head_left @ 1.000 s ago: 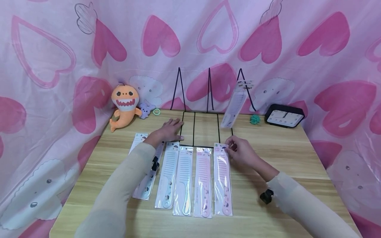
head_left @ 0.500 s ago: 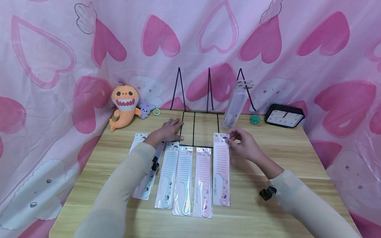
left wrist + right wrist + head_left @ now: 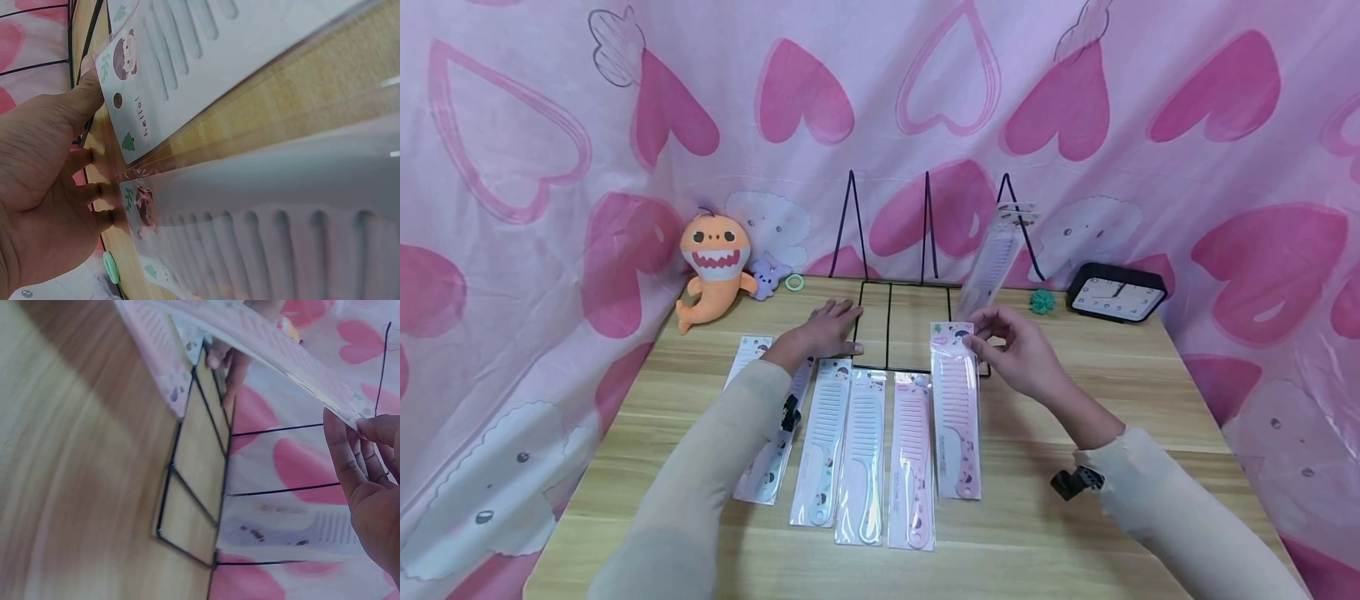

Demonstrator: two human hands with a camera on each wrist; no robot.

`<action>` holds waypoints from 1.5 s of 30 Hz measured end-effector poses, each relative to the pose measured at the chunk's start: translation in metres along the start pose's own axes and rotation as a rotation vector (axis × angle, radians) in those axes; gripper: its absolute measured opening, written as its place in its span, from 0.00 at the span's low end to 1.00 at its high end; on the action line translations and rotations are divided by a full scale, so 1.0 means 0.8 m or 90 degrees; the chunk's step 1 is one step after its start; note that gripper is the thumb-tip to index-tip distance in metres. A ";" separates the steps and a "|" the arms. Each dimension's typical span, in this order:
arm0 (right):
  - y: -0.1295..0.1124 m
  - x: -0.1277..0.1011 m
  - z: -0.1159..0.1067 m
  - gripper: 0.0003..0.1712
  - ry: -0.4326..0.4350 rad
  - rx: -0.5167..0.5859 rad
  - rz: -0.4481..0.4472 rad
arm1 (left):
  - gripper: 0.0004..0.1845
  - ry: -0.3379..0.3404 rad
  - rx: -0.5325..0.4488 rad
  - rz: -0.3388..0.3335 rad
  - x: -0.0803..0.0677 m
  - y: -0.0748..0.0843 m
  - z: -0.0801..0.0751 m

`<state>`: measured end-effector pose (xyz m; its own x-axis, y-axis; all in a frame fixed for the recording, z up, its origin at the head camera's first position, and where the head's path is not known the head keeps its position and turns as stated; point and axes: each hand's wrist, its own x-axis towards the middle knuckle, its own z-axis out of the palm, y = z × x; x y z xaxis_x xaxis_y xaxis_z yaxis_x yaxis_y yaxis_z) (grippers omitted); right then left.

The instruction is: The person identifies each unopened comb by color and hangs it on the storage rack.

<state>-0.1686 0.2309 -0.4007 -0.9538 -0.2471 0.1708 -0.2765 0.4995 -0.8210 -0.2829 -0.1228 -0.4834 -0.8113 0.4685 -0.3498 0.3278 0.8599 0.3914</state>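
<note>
I log an orange shark plush (image 3: 711, 265) at ten o'clock on the wooden table (image 3: 1150, 392), a small purple toy (image 3: 767, 277) and a green hair ring (image 3: 794, 282) just beside it. At two o'clock I see a black clock (image 3: 1116, 292), with a teal hair tie (image 3: 1042, 301) near it. A pink heart-print curtain (image 3: 512, 125) backs the table.

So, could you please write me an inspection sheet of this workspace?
Surface: wooden table, light grain.
Job's things: pink comb pack, top end lifted; wire rack with one comb pack leaning in it; four packs lying flat.
Clutter: plush shark, clock, green hair tie.
Hands: right hand pinches the pink pack; left hand rests flat by the rack.
Cables: nothing seen.
Surroundings: pink heart curtain.
</note>
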 end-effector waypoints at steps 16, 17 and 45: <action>-0.049 0.009 -0.002 0.11 0.052 0.075 -0.097 | 0.49 -0.002 -0.020 -0.007 0.002 -0.002 -0.001; -0.052 0.010 -0.002 0.11 0.054 0.076 -0.102 | 0.49 -0.003 -0.022 -0.006 0.003 -0.002 -0.001; -0.076 0.035 0.003 0.13 0.107 0.149 -0.129 | 0.49 0.007 0.001 -0.007 0.006 -0.002 0.003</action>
<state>-0.1780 0.1915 -0.3477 -0.8934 -0.1716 0.4151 -0.4469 0.2457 -0.8602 -0.2860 -0.1217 -0.4875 -0.8200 0.4563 -0.3454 0.3193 0.8656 0.3857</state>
